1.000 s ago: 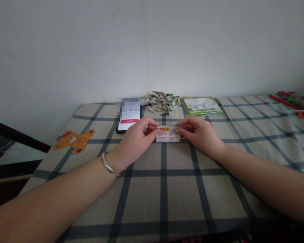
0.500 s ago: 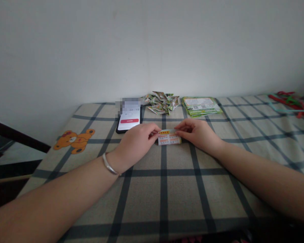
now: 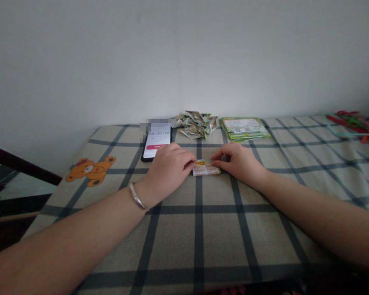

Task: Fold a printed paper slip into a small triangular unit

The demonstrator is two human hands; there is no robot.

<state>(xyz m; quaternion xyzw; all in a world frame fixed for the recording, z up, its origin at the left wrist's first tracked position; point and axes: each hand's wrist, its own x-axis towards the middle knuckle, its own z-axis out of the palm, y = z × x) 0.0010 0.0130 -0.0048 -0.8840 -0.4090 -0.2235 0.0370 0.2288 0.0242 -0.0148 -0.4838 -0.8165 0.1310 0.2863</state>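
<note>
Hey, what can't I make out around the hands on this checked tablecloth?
In the head view:
Small print on the paper slip: too small to read.
Lower right corner of the phone: hidden by the left hand.
Phone's upper left: pixelated.
Number of folded pieces: they overlap.
Colourful tangle: blurred, cut off by the right edge.

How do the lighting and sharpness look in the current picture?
Head view: dim light, the wall darker along its top; head view: phone screen bright, with pixelation around its upper left corner; head view: red and green items at the right edge look soft; head view: print on the small paper is unreadable.
</note>
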